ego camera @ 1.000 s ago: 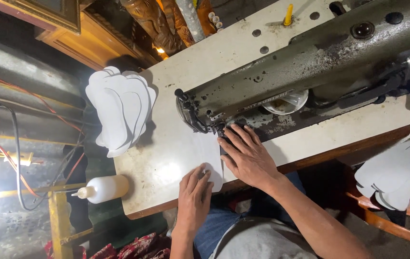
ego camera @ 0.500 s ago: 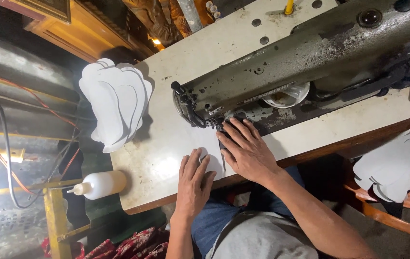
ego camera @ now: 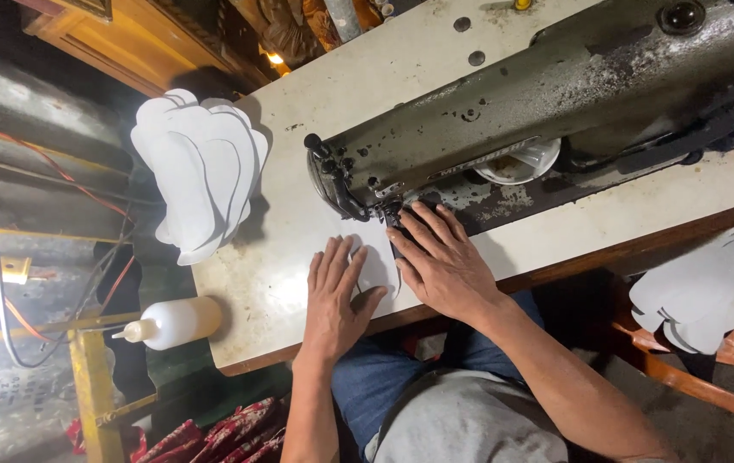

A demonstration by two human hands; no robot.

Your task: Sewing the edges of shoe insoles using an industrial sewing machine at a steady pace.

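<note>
My left hand lies flat, fingers spread, on a white cut piece on the cream table. My right hand presses flat on the same piece, its fingertips right at the needle area of the worn grey-green sewing machine. The piece is mostly hidden under both hands. Neither hand grips anything.
A stack of white cut pieces hangs over the table's far left end. A white squeeze bottle sits beside the table below it. More white pieces rest on a wooden seat at right. Cables run along the left.
Both hands stay flat on the white piece by the needle and have barely moved. The view has shifted slightly.
</note>
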